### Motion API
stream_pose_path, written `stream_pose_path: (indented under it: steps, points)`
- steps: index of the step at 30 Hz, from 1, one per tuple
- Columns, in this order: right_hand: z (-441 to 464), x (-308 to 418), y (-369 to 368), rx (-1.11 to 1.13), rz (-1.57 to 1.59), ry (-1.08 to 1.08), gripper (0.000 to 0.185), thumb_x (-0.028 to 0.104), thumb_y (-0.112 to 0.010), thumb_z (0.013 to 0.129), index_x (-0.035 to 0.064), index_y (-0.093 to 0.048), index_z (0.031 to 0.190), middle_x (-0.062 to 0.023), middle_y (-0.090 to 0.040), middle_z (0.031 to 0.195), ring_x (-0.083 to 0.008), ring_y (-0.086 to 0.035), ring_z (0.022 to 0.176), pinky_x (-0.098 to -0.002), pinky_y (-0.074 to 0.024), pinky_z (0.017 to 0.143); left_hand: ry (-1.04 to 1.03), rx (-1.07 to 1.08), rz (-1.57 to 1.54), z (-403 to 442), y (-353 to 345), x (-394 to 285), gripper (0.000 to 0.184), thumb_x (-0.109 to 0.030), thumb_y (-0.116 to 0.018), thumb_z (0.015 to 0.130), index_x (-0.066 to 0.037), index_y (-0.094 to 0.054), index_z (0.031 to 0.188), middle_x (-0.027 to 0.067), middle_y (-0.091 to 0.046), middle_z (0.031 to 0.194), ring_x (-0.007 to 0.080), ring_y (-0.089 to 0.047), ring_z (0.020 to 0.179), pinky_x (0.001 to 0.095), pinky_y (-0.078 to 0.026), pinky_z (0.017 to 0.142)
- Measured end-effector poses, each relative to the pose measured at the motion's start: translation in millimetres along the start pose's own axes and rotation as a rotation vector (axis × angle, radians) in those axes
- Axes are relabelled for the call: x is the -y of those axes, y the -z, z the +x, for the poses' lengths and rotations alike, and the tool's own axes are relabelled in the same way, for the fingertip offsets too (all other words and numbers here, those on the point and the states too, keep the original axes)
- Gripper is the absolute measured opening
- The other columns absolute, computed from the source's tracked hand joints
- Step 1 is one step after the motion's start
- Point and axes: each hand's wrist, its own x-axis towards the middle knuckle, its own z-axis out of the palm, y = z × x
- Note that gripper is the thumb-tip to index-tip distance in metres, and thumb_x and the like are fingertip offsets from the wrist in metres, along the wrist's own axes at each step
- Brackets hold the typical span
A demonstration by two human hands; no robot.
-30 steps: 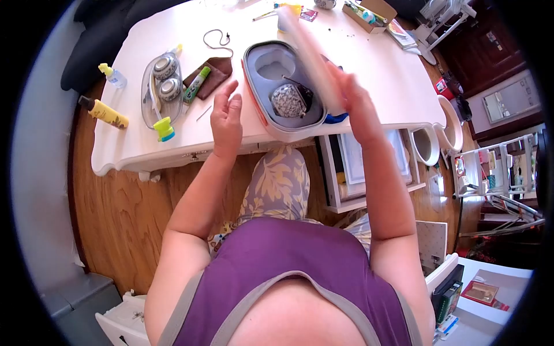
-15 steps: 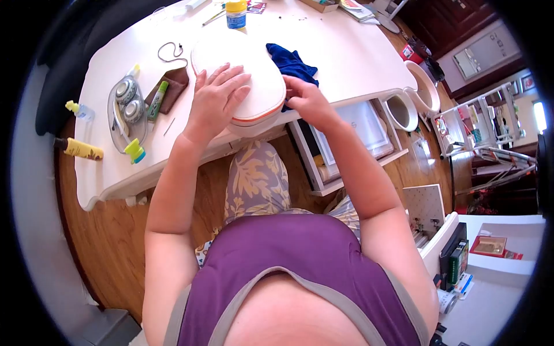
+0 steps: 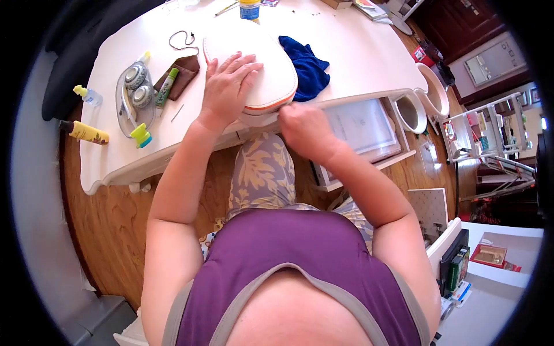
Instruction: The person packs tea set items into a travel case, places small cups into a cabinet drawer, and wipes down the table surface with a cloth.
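Note:
A white rounded case [image 3: 272, 66] with an orange band along its side lies at the table's front edge. My left hand [image 3: 227, 91] rests flat on its top, fingers stretched out. At the front right corner of the case, my right hand [image 3: 304, 131] is closed, its fingertips against the orange band. Whatever sits between those fingertips is hidden. A crumpled dark blue cloth [image 3: 306, 69] lies just right of the case. To its left are a brown pouch [image 3: 184, 75] with a cord and a green-capped tube [image 3: 167, 87].
A pulled-out drawer [image 3: 369, 130] holding a clear-lidded box juts out below my right forearm. On the table's left are a clear case with round patterned items [image 3: 136, 86], a yellow bottle [image 3: 89, 134] and a pump bottle [image 3: 88, 96]. A blue-and-yellow jar [image 3: 249, 10] stands at the back.
My right hand has come round from the right side of the case to its front corner, and its fingers have closed. My left hand stays on top. The whole view has shifted slightly.

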Motion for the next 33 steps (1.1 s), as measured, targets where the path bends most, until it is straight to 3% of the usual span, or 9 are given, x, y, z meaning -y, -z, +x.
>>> stream_pose_path:
  steps: [5,7,9,15,19,22,26,28,33]
  points:
    - [19,50,-30,-0.070,0.035,-0.051,0.011,0.012,-0.054,0.079,0.0028,-0.056,0.074,-0.0168,-0.063,0.067,-0.0324,-0.065,0.061,-0.0386,-0.0519,0.053,-0.030,-0.036,-0.028,-1,-1,5,0.032,-0.027,-0.041,0.096,-0.014,-0.065,0.112,0.0042,-0.058,0.126,0.0234,-0.044,0.126,0.0466,-0.018,0.107]
    - [15,47,-26,-0.048,0.169,-0.043,0.015,0.014,-0.053,0.083,0.0023,-0.056,0.074,-0.0197,-0.062,0.069,-0.0356,-0.064,0.065,-0.0426,-0.0513,0.058,-0.048,-0.090,-0.104,-13,5,3,0.026,-0.018,-0.045,0.094,-0.007,-0.064,0.110,0.0088,-0.059,0.122,0.0258,-0.047,0.122,0.0435,-0.025,0.105]
    - [16,37,-24,-0.007,0.320,-0.085,0.018,0.015,-0.050,0.087,-0.0003,-0.056,0.079,-0.0235,-0.061,0.073,-0.0407,-0.061,0.072,-0.0476,-0.0486,0.064,-0.012,-0.410,-0.440,-36,-1,-2,0.021,-0.005,-0.055,0.085,-0.003,-0.061,0.105,0.0147,-0.056,0.115,0.0333,-0.050,0.111,0.0421,-0.037,0.096]
    - [13,40,-19,0.027,0.684,0.035,0.018,0.014,-0.049,0.088,-0.0032,-0.053,0.093,-0.0271,-0.061,0.086,-0.0462,-0.057,0.079,-0.0513,-0.0449,0.070,0.102,-0.413,-0.390,-94,-18,-30,0.038,0.002,-0.063,0.070,-0.003,-0.054,0.107,0.0185,-0.051,0.111,0.0362,-0.051,0.104,0.0404,-0.044,0.089]
    - [17,57,12,0.159,0.136,-0.051,0.029,0.007,-0.053,0.085,0.0011,-0.056,0.113,-0.0218,-0.063,0.089,-0.0383,-0.062,0.081,-0.0414,-0.0495,0.071,0.132,-0.486,-0.280,-87,-23,-26,0.034,0.000,-0.069,0.069,-0.003,-0.053,0.098,0.0162,-0.054,0.103,0.0327,-0.055,0.096,0.0390,-0.048,0.081]
    - [27,62,30,-0.316,0.227,0.194,0.015,0.009,-0.057,0.082,0.0043,-0.060,0.095,-0.0149,-0.062,0.077,-0.0323,-0.062,0.069,-0.0410,-0.0488,0.060,0.255,-0.432,-0.515,-88,-34,-21,0.031,0.000,-0.071,0.070,-0.003,-0.052,0.094,0.0136,-0.058,0.092,0.0299,-0.059,0.084,0.0362,-0.050,0.070]
    - [66,53,27,-0.422,0.012,0.143,0.037,0.027,-0.064,0.080,0.0047,-0.060,0.109,-0.0208,-0.058,0.103,-0.0367,-0.055,0.103,-0.0454,-0.0443,0.084,0.327,-0.465,-0.656,-85,-36,-28,0.030,-0.003,-0.074,0.069,-0.003,-0.053,0.090,0.0113,-0.058,0.080,0.0297,-0.059,0.074,0.0371,-0.050,0.065]
    - [83,48,13,-0.259,-0.198,-0.049,0.064,0.048,-0.063,0.077,0.0070,-0.053,0.125,-0.0244,-0.046,0.128,-0.0459,-0.036,0.125,-0.0578,-0.0297,0.099,0.290,-0.463,-0.555,-81,-29,-32,0.031,-0.005,-0.075,0.067,-0.004,-0.054,0.089,0.0107,-0.059,0.080,0.0296,-0.059,0.074,0.0379,-0.049,0.065]
    - [98,48,5,-0.015,-0.180,-0.209,0.076,0.059,-0.057,0.074,0.0135,-0.047,0.134,-0.0247,-0.036,0.140,-0.0505,-0.026,0.130,-0.0650,-0.0199,0.102,0.262,-0.473,-0.301,-77,-32,-32,0.031,-0.009,-0.077,0.064,-0.007,-0.055,0.086,0.0085,-0.059,0.081,0.0295,-0.058,0.073,0.0396,-0.047,0.064]
